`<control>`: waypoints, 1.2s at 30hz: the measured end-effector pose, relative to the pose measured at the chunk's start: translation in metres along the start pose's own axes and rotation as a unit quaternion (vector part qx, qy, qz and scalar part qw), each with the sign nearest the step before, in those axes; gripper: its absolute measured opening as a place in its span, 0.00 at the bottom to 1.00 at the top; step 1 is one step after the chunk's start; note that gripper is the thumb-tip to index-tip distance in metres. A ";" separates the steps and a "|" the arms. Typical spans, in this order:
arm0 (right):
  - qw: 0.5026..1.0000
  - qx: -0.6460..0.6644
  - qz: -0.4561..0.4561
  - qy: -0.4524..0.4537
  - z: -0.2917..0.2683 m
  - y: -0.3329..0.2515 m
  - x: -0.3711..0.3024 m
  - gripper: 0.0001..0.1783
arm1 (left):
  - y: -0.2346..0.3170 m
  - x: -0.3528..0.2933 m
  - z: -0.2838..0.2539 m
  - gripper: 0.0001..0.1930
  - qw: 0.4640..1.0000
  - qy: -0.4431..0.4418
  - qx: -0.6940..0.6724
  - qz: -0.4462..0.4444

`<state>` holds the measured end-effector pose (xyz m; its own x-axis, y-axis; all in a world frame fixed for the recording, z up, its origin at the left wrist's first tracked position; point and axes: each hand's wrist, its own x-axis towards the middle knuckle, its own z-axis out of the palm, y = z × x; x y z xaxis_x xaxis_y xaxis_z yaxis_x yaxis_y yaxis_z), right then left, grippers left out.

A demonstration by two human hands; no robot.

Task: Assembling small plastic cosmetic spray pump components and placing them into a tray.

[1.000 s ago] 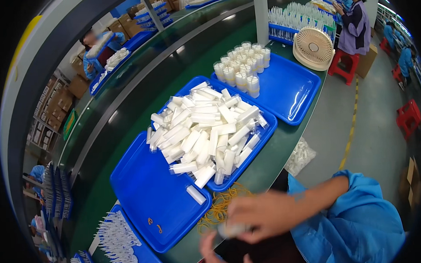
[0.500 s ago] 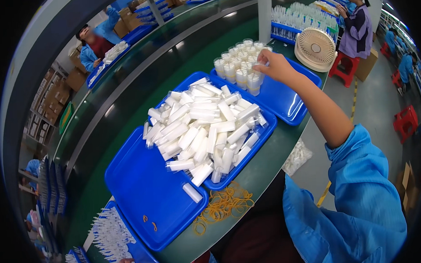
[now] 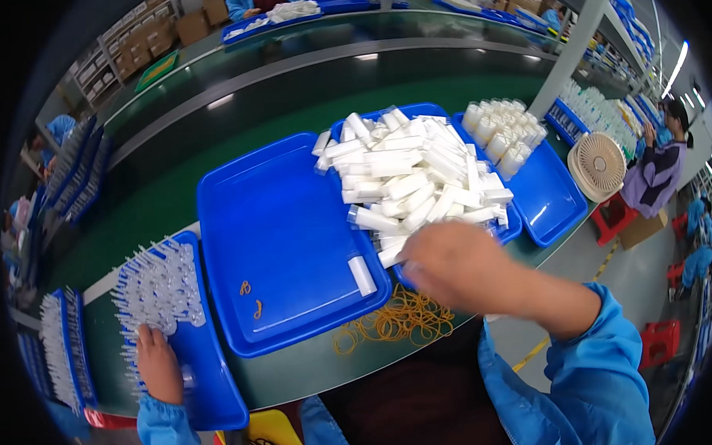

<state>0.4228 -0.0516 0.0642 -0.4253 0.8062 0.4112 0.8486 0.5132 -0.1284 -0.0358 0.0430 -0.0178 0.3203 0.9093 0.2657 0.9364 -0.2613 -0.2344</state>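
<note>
Left hand (image 3: 159,367) at clear pieces (image 3: 158,288), right hand (image 3: 456,270) blurred by white tubes (image 3: 401,170); we can't tell if either grasps. Best pick singly.

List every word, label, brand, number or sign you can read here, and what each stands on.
None: no text is readable in this view.
White pieces: no print can be made out.
Blue trays: no lettering can be made out.
Fan: any mark on its hub is too small to read.
Cartons in the background: any labels are too small or blurred to read.
</note>
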 end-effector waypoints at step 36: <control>0.404 0.851 0.336 -0.014 0.053 -0.043 -0.004 0.21 | 0.213 -0.052 -0.085 0.07 0.561 -0.077 -0.822 0.064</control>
<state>0.3715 -0.0610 0.0203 -0.3024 0.9223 -0.2408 -0.6591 -0.3848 -0.6462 0.1591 -0.0877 -0.0018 0.5016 0.8335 0.2315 -0.1845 -0.1583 0.9700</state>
